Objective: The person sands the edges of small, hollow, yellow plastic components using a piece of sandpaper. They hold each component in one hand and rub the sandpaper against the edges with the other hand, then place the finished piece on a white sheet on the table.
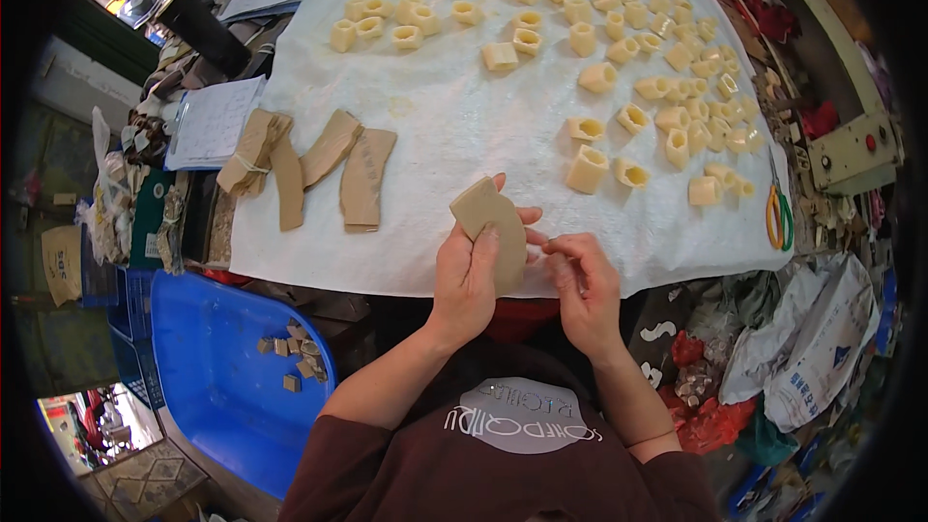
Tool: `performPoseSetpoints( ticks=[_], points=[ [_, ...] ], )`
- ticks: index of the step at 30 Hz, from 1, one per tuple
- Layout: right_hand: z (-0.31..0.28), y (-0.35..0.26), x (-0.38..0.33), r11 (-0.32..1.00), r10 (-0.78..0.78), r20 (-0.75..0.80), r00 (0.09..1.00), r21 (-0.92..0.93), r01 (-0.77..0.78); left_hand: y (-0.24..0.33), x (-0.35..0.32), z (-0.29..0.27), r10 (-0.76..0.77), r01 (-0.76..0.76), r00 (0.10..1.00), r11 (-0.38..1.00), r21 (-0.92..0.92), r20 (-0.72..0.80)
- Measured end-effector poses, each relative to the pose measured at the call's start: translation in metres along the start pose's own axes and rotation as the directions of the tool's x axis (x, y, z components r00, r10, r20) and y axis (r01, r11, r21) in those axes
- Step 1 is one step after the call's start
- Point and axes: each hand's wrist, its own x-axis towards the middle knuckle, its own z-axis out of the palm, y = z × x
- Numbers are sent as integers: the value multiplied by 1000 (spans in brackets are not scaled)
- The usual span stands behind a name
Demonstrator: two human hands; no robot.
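Curved tan piece [510, 246], one: held over the near edge of the white-covered table [425, 126], gripped in the left hand [469, 266], thumb pressed on its upper face, the other fingers partly hidden behind it. Right hand [583, 280]: placed just beside, fingers bent, fingertips near those of the left; whether anything is pinched cannot be told.

Loose tan strips [367, 179], several: laid at table left, beside a tied tan bundle [253, 153]. Clipboard [215, 121], with paper: set beyond the bundle. Yellow hollow pieces [588, 170], many: scattered across the far and right parts, by which the surface beyond the right hand is largely taken up. Scissors [778, 217], orange-and-green handles: laid at the right edge. Blue tub [208, 367]: stood below at left, small blocks [304, 353] contained. White sack [802, 348]: heaped at right among plastic bags [710, 425].
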Motion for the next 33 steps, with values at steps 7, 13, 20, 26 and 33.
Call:
performPoseSetpoints(
  ticks=[7, 13, 20, 26, 33],
  points=[
    [-6, -37, 21, 891, -323, 57, 945, -318, 324, 1, -6, 8, 105, -201, 977, 747, 633, 186],
    [-13, -37, 17, 878, -272, 97, 957, -383, 289, -8, -4, 15, 56, -224, 973, 480, 848, 225],
    [-23, -37, 19, 963, -104, 170, 980, -230, 141, -6, -4, 19, 94, -296, 955, 233, 926, 281],
    [-30, -24, 14, 918, 238, 220, 946, 267, -293, -8, -3, 17, 18, -256, 949, 625, 738, 315],
    [-35, -26, 6, 996, 60, 224, 973, 52, -73, -11, -2, 23, -207, 194, 973, 973, 125, 103]
  ],
)
